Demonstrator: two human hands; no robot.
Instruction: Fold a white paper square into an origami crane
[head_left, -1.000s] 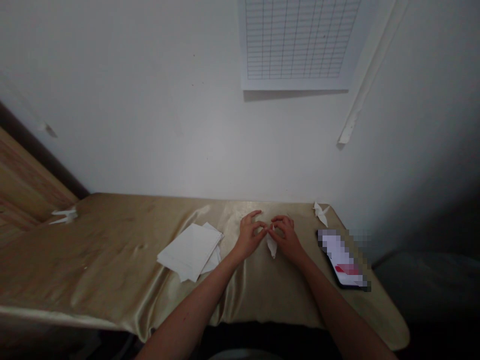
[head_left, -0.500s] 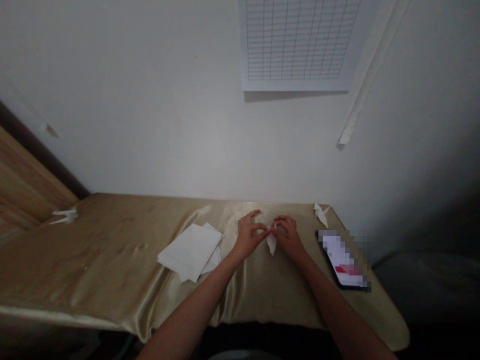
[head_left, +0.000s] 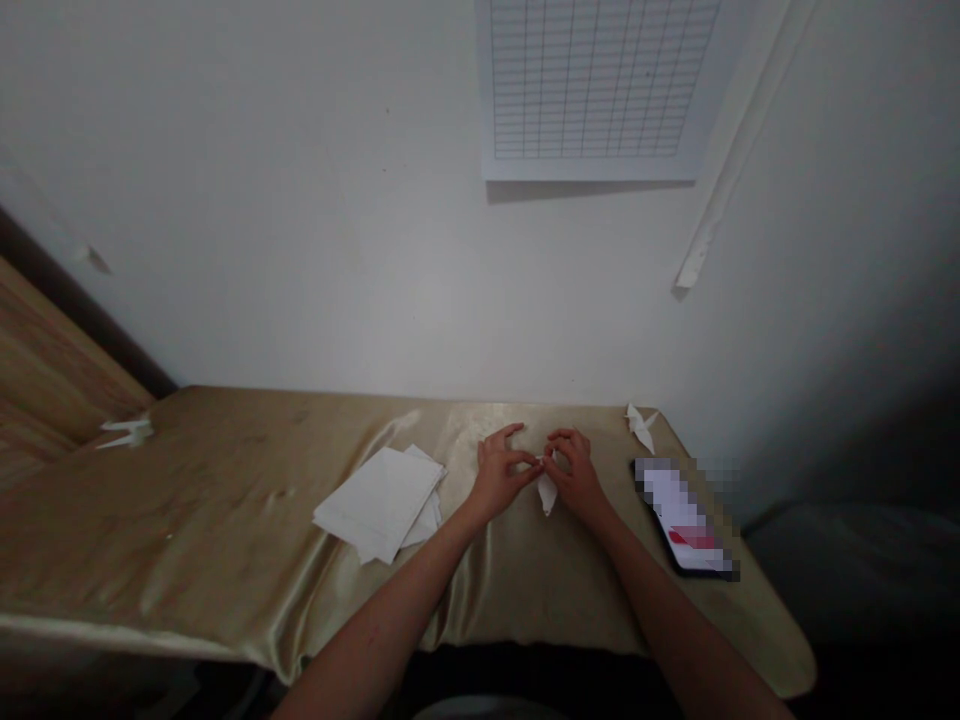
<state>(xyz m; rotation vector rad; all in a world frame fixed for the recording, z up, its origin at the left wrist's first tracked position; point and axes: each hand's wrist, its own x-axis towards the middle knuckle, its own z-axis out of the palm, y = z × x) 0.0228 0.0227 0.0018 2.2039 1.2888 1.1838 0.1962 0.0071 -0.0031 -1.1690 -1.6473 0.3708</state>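
Note:
A small folded white paper piece hangs down between my two hands, over the gold satin cloth. My left hand pinches its upper end from the left with thumb and forefinger. My right hand holds the same end from the other side, and its fingers hide the top of the paper. To the left of my left hand lies a stack of white paper sheets. A white origami crane stands beyond my right hand.
A phone with a blurred screen lies right of my right hand, near the table's right edge. Another white paper crane sits at the far left end. A grid sheet hangs on the wall behind, and wood shows at left.
My hands have drawn slightly closer together, and the folded paper has shifted a little to the right between them.

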